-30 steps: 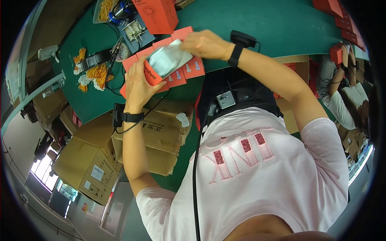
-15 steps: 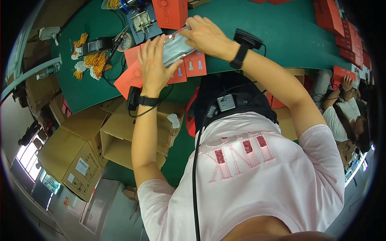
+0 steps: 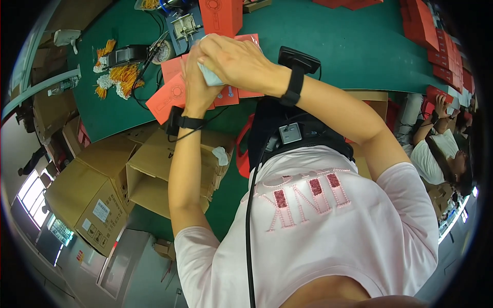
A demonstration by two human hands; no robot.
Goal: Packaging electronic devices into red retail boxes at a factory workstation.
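In front of me, both hands meet around a clear plastic pouch [image 3: 211, 76] with something pale blue-white in it. My left hand [image 3: 197, 87] is wrapped along the pouch's left side. Across its top lies my right hand [image 3: 236, 62], fingers curled over it and close against the left fingers. Most of the pouch is hidden by the hands. Beneath them are flat red boxes, one [image 3: 167, 97] jutting out at the left with a round printed mark. Another red piece [image 3: 247, 93] shows under the right wrist.
On the green table [image 3: 318, 46], a red box [image 3: 221, 18] stands beside a metal fixture [image 3: 185, 25]. Farther left lie orange wire bundles [image 3: 123, 77] and a tape roll [image 3: 164, 51]. Red boxes [image 3: 447, 56] line the far right, near a co-worker [image 3: 442, 154]. Cardboard boxes [image 3: 87, 200] sit lower left.
My right hand has moved left from the pouch's far end and now lies over it, against my left hand. The pouch, plainly visible before, is mostly covered.
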